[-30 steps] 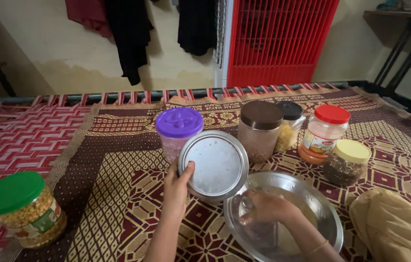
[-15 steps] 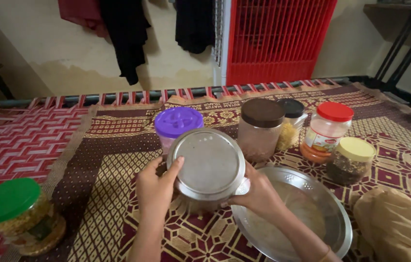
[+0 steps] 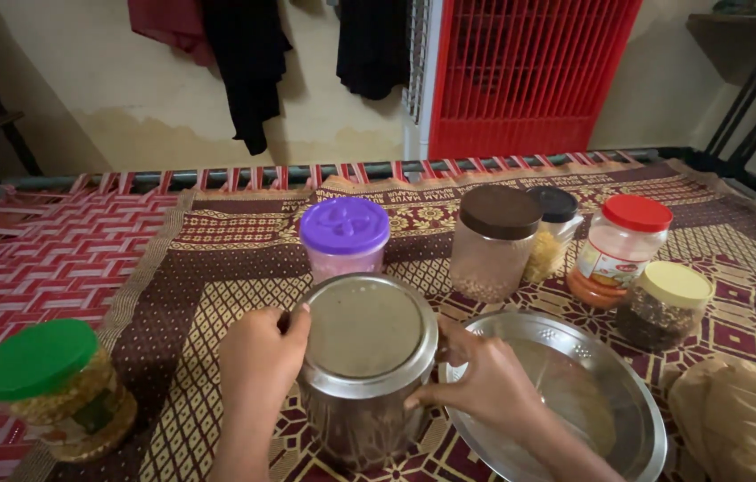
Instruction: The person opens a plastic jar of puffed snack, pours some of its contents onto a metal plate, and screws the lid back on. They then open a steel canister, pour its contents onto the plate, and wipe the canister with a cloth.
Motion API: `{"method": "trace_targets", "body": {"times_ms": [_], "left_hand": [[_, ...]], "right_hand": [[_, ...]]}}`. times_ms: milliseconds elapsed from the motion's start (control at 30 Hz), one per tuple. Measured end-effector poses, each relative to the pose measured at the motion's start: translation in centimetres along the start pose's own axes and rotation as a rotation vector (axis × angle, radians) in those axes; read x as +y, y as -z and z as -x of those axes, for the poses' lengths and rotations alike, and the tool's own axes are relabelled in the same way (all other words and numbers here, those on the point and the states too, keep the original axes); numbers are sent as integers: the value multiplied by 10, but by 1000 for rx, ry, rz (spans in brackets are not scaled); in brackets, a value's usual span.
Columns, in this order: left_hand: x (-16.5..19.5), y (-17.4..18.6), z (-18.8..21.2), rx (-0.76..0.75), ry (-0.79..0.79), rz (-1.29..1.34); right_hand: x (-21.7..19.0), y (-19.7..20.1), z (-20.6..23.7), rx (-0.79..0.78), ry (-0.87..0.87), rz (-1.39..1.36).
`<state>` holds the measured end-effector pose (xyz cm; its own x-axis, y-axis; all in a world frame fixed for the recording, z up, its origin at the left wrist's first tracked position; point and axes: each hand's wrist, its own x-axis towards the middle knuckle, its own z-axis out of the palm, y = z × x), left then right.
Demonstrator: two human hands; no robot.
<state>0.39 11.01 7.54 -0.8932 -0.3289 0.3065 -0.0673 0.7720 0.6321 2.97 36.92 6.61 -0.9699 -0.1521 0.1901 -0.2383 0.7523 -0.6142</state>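
A steel container (image 3: 362, 419) with a flat steel lid (image 3: 364, 330) on top stands on the patterned mat (image 3: 217, 268) in front of me. My left hand (image 3: 262, 357) grips the lid's left rim. My right hand (image 3: 476, 384) clasps the container's right side, just under the lid. To the right lies a shallow steel plate (image 3: 592, 402), partly hidden by my right forearm.
Behind the container stand a purple-lidded jar (image 3: 344, 236), a brown-lidded jar (image 3: 494, 241), a black-lidded jar (image 3: 553, 230), a red-lidded jar (image 3: 620, 250) and a yellow-lidded jar (image 3: 663, 303). A green-lidded jar (image 3: 57, 388) sits at left. A tan cloth bundle (image 3: 743, 424) lies at right.
The lid, held tilted in my left hand a second ago, now sits on the steel container. The container has come out of the plate onto the mat, with both hands around it.
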Motion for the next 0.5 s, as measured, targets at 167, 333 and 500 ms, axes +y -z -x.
{"method": "trace_targets", "body": {"times_ms": [167,333,500], "left_hand": [[2,-2,-1,28,-2,-20],[3,-2,0,57,-64,-26],[15,5,5,103,-90,-22]], "right_hand": [[-9,1,8,67,116,-77],[-13,5,9,24,28,-36],[-20,8,13,29,23,-95]]}}
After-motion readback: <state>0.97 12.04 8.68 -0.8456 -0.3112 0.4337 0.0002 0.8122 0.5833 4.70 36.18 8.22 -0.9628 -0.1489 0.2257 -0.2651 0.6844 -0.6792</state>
